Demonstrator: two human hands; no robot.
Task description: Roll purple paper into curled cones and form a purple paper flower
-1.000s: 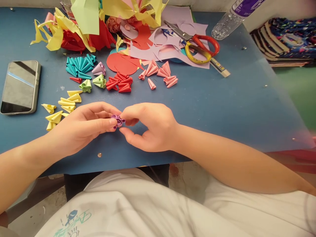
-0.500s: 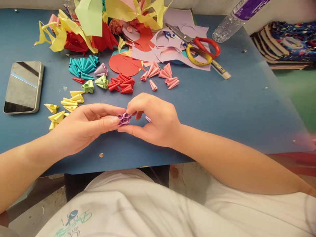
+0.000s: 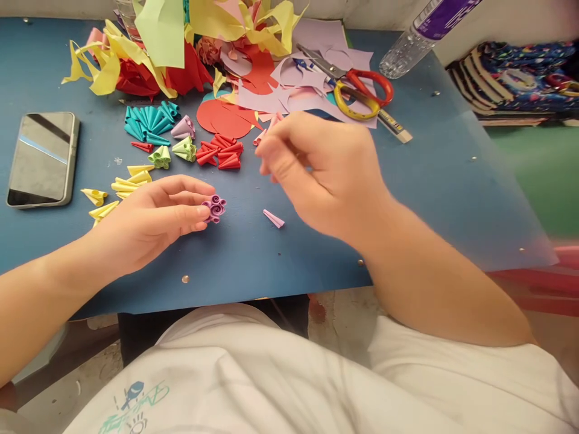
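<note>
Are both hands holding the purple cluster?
No: only the left hand pinches the purple cluster; the right hand is well apart from it.

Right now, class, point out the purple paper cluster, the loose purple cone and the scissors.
purple paper cluster (image 3: 214, 208): head view, curled top.
loose purple cone (image 3: 274, 218): head view, its middle.
scissors (image 3: 359, 75): head view, red handle.

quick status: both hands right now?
Left hand: closed on the purple paper cluster.
Right hand: blurred, fingers curled; whether it holds anything cannot be told.
</note>
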